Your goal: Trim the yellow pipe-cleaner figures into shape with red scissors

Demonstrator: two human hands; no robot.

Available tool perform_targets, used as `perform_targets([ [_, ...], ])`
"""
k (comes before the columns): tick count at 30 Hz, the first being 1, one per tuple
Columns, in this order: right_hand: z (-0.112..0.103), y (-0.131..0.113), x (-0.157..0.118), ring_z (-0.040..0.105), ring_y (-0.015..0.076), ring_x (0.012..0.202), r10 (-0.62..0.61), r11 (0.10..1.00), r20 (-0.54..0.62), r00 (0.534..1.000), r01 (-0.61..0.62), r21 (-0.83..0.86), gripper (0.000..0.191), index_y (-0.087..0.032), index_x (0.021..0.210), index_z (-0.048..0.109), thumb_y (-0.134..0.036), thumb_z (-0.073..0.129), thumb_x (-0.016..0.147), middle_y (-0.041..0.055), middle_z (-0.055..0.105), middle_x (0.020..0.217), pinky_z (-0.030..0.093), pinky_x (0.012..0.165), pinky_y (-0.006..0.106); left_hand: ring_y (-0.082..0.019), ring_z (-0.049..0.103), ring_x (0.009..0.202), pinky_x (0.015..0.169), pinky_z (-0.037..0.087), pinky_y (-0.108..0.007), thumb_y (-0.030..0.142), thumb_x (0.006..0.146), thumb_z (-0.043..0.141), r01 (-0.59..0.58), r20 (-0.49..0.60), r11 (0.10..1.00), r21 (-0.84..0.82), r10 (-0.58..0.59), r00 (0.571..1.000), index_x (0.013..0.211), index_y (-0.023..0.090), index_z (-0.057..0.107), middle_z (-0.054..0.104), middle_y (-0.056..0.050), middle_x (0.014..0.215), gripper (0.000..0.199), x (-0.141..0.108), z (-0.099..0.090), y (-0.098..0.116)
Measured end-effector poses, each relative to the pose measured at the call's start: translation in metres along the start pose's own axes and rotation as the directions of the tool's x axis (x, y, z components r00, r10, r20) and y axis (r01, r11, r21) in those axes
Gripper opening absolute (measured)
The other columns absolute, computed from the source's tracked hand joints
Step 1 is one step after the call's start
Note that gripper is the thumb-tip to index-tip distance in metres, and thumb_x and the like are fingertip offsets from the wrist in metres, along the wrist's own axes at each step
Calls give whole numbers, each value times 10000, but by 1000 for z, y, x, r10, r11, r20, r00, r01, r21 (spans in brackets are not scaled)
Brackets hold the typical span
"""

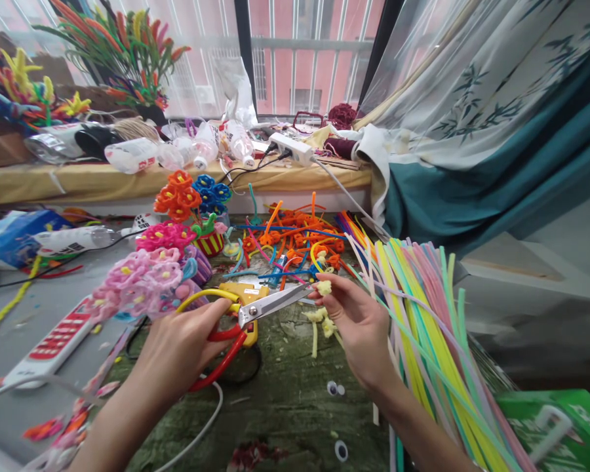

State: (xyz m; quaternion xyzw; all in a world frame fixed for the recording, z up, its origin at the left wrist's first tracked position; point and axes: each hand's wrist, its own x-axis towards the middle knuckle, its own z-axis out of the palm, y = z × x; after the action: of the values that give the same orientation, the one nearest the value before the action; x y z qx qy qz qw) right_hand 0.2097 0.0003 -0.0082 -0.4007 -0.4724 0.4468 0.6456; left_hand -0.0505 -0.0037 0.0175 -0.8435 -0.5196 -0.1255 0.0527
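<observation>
My left hand (185, 341) is closed round the red and yellow handles of a pair of scissors (275, 303). The blades point right and their tips meet a small pale yellow piece of fuzzy pipe cleaner (323, 288). Between thumb and fingers, my right hand (356, 321) pinches that piece. Just below lie more pale yellow pipe cleaner pieces (328, 326) on the dark green table. A yellow glue gun (246, 295) lies behind the scissors, partly hidden by them. Whether the blades are fully closed is hard to make out.
Long pastel pipe cleaners (423, 314) lie bundled on the right. Orange and blue scraps (295, 239) spread behind my hands. Pink pipe cleaner flowers (137, 282) stand left, near a red and white remote-like object (54, 344). Googly eyes (341, 450) lie in front; a power strip (292, 149) sits on the ledge.
</observation>
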Motion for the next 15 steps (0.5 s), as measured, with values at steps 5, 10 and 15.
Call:
perform_targets([
  [5, 0, 1, 0, 737, 190, 862, 0, 1000, 9, 1000, -1, 7, 201, -267, 1052, 745, -288, 720, 854, 32, 774, 927, 627, 776, 315, -184, 576, 517, 514, 325, -266, 354, 882, 506, 21, -2, 997, -74, -21, 1000, 897, 232, 630, 671, 6, 634, 175, 0, -1, 1],
  [10, 2, 1, 0, 743, 202, 854, 15, 999, 17, 1000, -16, 52, 209, -261, 1062, 742, -296, 714, 858, 35, 778, 922, 633, 770, 335, -184, 589, 543, 517, 334, -261, 358, 884, 498, 25, 4, 997, -76, -25, 1000, 897, 233, 632, 681, 0, 646, 184, 1, 0, 0],
  [15, 4, 1, 0, 744, 206, 836, 25, 997, 17, 1000, -26, 74, 220, -254, 1063, 740, -309, 721, 851, 45, 780, 946, 636, 758, 347, -181, 577, 525, 515, 327, -264, 337, 880, 508, 11, -3, 996, -88, -11, 1000, 888, 225, 623, 666, 3, 653, 162, 1, 1, 1],
])
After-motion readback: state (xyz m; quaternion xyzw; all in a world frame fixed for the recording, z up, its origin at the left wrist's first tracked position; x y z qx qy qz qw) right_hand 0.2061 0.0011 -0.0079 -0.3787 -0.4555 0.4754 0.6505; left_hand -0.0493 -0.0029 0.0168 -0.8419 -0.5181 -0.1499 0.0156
